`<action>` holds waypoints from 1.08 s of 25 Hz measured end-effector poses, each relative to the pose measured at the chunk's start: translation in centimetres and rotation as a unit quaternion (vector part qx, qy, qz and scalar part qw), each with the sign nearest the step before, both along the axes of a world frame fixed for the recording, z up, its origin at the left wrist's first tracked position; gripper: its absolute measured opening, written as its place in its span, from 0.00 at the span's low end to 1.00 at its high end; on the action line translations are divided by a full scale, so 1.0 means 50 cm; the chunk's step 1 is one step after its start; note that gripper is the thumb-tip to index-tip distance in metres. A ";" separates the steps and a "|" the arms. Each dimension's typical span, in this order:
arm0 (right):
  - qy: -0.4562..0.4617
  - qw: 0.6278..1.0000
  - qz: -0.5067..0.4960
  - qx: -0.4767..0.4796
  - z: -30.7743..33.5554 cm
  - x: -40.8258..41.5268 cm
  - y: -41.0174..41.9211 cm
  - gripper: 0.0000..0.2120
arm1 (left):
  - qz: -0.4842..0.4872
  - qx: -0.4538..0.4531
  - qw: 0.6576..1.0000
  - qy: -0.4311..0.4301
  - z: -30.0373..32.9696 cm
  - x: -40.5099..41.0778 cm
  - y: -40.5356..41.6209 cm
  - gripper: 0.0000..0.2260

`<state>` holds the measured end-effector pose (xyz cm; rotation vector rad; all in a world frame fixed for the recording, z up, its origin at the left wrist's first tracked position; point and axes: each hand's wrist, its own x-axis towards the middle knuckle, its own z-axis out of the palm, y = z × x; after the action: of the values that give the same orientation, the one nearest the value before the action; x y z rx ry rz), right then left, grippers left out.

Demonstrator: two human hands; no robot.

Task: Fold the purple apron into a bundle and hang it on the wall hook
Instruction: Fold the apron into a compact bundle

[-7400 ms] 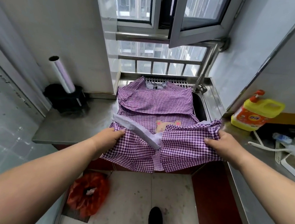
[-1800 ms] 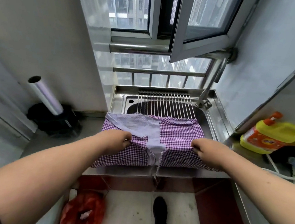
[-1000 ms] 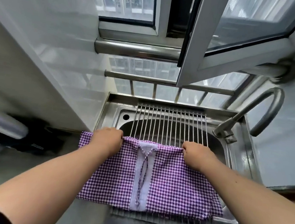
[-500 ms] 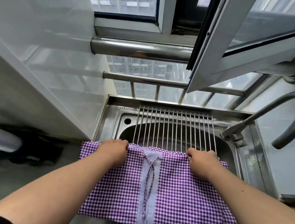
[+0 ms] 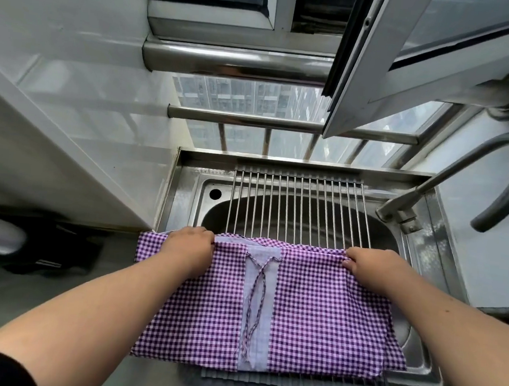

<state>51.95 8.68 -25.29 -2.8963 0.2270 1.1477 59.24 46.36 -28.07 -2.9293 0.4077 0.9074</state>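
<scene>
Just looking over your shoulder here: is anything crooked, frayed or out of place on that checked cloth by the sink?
Slightly. The purple apron is folded unevenly: its right side juts past the fold and over the sink rim. A frayed tie string lies loose on the pale centre band. Both hands grip the far edge.

the purple apron (image 5: 314, 309) is woven checked cloth, matt, with a plain pale lilac cloth band (image 5: 258, 301) down its middle and a thin twisted cord (image 5: 255, 297), frayed at its ends. the sink (image 5: 421, 238) is brushed metal with a dull sheen. the rack (image 5: 301, 209) across it is made of thin polished metal rods. the tap (image 5: 463, 183) looks like grey satin metal. the wall tiles (image 5: 71, 90) are white, smooth and glossy. the rail (image 5: 234, 60) is shiny metal, and the window frame (image 5: 367, 79) is smooth and pale grey.
</scene>
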 end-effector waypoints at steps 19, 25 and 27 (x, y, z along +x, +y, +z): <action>-0.105 0.969 0.050 0.217 -0.046 0.019 0.242 0.08 | -0.180 -0.082 0.980 -0.025 -0.002 -0.019 -0.132 0.14; -0.102 0.920 -0.192 0.326 -0.010 0.089 0.199 0.19 | 0.016 -0.168 0.985 0.043 0.011 0.023 -0.162 0.15; -0.090 0.905 -0.240 0.338 -0.001 0.111 0.190 0.21 | 0.114 -0.203 0.968 0.097 0.016 0.049 -0.162 0.20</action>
<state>57.48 18.17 -25.34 -2.1389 0.4102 0.6825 61.67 38.28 -27.26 -3.3218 0.2989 1.2856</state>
